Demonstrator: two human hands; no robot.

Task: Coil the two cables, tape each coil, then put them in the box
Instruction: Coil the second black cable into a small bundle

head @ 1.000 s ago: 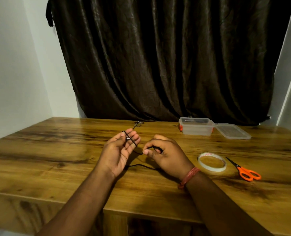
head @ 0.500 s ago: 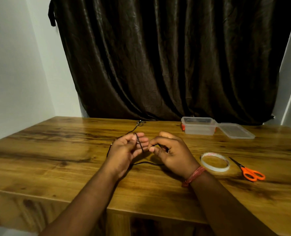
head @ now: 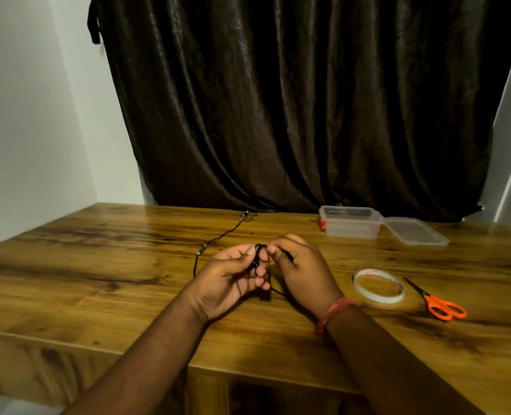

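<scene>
Winding the black cable (head: 218, 238) left of the box (head: 350, 222), both hands pinch it; I'd keep loops small, even.

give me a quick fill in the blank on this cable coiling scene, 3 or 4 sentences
1. The left hand and right hand both hold a thin black ____.
2. The scissors beside the tape roll have ____ handles.
3. The clear plastic box at the far side of the table stands open, its ____ lying flat to its right.
4. A reddish thread band sits on the ____ wrist.

Missing words: cable; orange; lid; right
</scene>
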